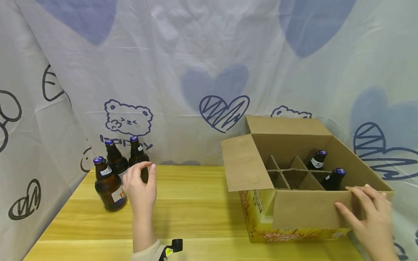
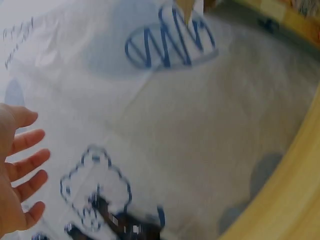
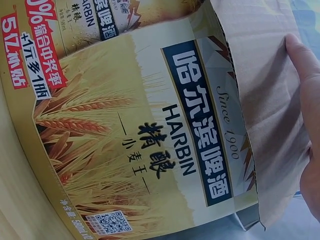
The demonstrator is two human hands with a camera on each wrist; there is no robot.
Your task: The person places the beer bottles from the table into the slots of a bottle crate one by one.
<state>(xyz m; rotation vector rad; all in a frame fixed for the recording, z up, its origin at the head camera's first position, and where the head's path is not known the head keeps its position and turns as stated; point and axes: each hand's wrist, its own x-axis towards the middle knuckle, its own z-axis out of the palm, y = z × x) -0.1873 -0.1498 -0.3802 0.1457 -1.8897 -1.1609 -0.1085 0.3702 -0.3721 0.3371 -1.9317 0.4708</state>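
Note:
My left hand (image 1: 140, 185) is raised beside a group of brown bottles, holding nothing, fingers bent loosely with a gap to the thumb. The nearest bottle (image 1: 109, 188) has a blue cap and a white label; two more, a middle bottle (image 1: 115, 156) and a back bottle (image 1: 134, 150), stand close by, the back one partly hidden by the hand. My right hand (image 1: 370, 214) rests on the front flap (image 1: 310, 210) of an open cardboard box (image 3: 110, 135), fingertips at the fold and thumb on the flap. Inside, two capped bottles, a rear bottle (image 1: 316, 160) and a front bottle (image 1: 334, 179), stand among dividers.
Cardboard dividers (image 1: 295, 170) split the box into compartments. Its side flap (image 1: 246, 163) spreads out leftward and the back flap (image 1: 289, 126) leans backward. The wooden table (image 1: 196, 210) meets a patterned white cloth (image 1: 176, 90) behind and at the sides.

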